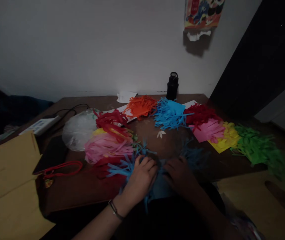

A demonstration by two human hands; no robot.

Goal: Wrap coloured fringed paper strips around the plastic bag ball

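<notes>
Close to the table's front edge, a blue sheet of fringed paper (163,190) lies between my hands, its cut strips spreading out on both sides. My left hand (143,173), with a band on its wrist, has its fingers curled on the left part of the sheet. Opposite it, my right hand (181,175) grips the right part, in shadow and slightly blurred. Left of them is a pile of pink fringed paper (107,146) with yellow beneath it and red fringed paper (112,120) behind. My fingertips are partly hidden.
Orange (142,106), light blue (169,113), dark red (202,113), pink (208,130), yellow (226,136) and green (257,145) fringed papers curve along the table. A black bottle (172,86) stands behind. Leftward are a clear plastic bag (79,130), red cord (67,164) and cardboard (10,166).
</notes>
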